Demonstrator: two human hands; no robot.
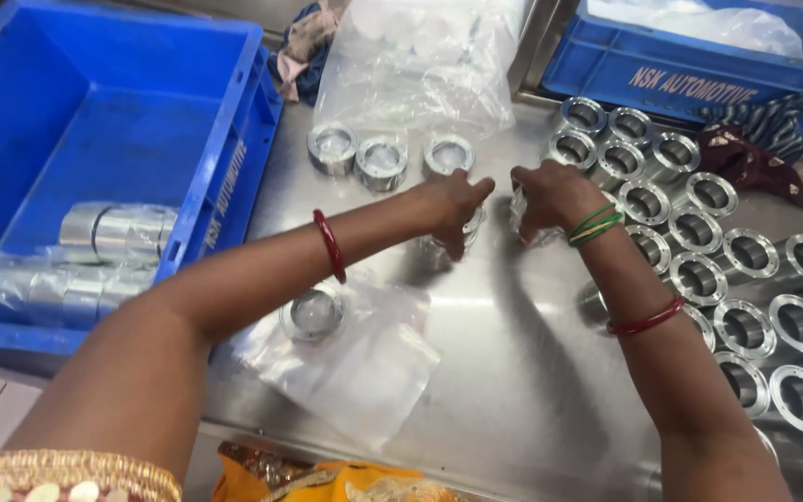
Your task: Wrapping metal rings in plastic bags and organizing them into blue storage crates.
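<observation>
Both hands meet at the middle of the steel table [513, 372]: the left hand [453, 206] is clenched over a bagged metal ring [462, 237], and the right hand [555, 193] grasps another bagged ring [524, 223] just beside it. Rows of bare flanged rings [745, 297] crowd the right side up to the table edge, three rings [383, 156] stand just beyond the hands, and a blue crate [95, 121] borders the left. Open steel lies nearer the person, beside a flat plastic bag [355, 358].
</observation>
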